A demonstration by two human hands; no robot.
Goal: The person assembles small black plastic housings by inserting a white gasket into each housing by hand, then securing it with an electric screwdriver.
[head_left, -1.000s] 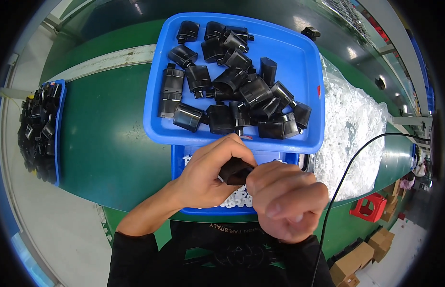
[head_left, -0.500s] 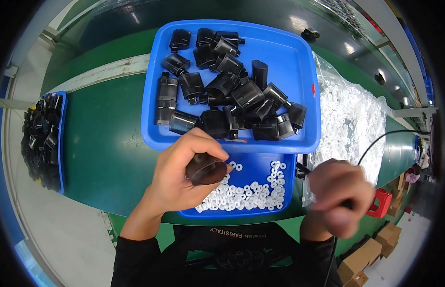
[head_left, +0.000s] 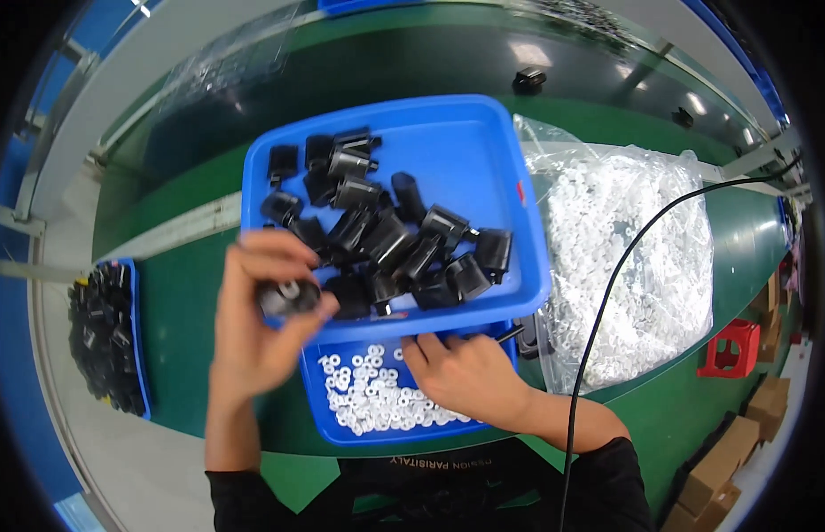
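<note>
My left hand (head_left: 244,310) is wrapped round a dark, glossy plastic housing (head_left: 284,303), blurred by motion, over the left front of the large blue tray (head_left: 496,133). A pale ring-shaped spot shows on the end of that housing. Many similar black housings (head_left: 386,239) lie jumbled in the tray. My right hand (head_left: 465,372) reaches into the smaller blue tray (head_left: 319,417), fingers drawn together and pointing down beside the white rings (head_left: 377,399). What its fingertips grip is hidden. A slim black rod (head_left: 510,334) shows just beyond that hand.
A clear bag of white rings (head_left: 625,266) lies at the right, with a black cable (head_left: 621,266) crossing it. Another blue tray heaped with black parts (head_left: 102,332) stands at the far left. A red stool (head_left: 731,348) and cardboard boxes (head_left: 736,452) are on the floor.
The left hand has moved left with the housing and turned it. My right hand has come from the right, beside the bag, into the small tray. The whole view has shifted.
</note>
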